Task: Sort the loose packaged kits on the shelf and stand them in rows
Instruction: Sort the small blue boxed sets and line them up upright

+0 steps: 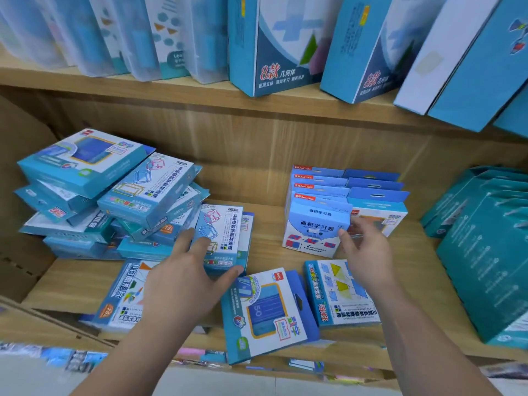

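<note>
A jumbled heap of blue packaged kits fills the left of the wooden shelf. My left hand lies spread with straight fingers over a flat white-and-blue kit at the heap's edge. Two short rows of upright kits stand mid-shelf; the front one is a white-blue kit. My right hand hovers open beside that kit, thumb near its right edge; whether it touches is unclear. Three kits lie flat at the front: a triangle-print kit, a "50" kit overhanging the edge, and a yellow-triangle kit.
Larger teal boxes lean in a stack at the shelf's right. The upper shelf holds tall blue boxes and translucent cases. A brown cardboard carton stands at the left. More goods show blurred on the shelf below.
</note>
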A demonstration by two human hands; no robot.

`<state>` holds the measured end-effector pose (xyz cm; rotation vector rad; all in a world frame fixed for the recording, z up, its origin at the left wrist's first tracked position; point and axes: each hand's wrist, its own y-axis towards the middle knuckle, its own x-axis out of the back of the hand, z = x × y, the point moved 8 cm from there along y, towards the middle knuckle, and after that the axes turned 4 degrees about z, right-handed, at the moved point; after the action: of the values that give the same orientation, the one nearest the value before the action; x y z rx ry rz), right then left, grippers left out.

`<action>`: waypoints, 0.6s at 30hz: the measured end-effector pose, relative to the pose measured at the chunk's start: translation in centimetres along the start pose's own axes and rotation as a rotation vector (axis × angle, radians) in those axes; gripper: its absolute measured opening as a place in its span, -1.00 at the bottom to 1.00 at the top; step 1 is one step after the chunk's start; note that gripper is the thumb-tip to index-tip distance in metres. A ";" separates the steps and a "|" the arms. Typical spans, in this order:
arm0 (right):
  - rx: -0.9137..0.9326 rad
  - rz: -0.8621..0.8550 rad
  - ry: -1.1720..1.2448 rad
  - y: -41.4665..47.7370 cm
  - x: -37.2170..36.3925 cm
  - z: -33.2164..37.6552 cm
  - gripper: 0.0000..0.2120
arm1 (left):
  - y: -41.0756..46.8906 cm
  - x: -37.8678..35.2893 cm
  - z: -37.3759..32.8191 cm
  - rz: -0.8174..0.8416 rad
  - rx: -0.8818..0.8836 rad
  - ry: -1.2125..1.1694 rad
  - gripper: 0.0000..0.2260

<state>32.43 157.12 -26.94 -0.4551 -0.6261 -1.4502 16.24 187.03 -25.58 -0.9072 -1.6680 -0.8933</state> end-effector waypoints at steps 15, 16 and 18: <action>-0.111 0.056 0.496 -4.9 -1.7 4.8 -0.87 | -1.3 3.0 -1.7 -0.188 -0.143 -0.306 -0.50; -0.155 0.164 0.535 -5.5 -2.9 5.6 -0.86 | -1.6 3.4 -2.0 -0.204 -0.175 -0.341 -0.51; -0.217 0.313 0.638 -6.7 -4.7 7.2 -0.82 | -2.3 4.2 -2.8 -0.237 -0.269 -0.418 -0.54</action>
<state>24.93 164.79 -25.01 -0.2196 0.1114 -1.2676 14.41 184.15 -21.17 -1.1534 -2.0780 -1.1685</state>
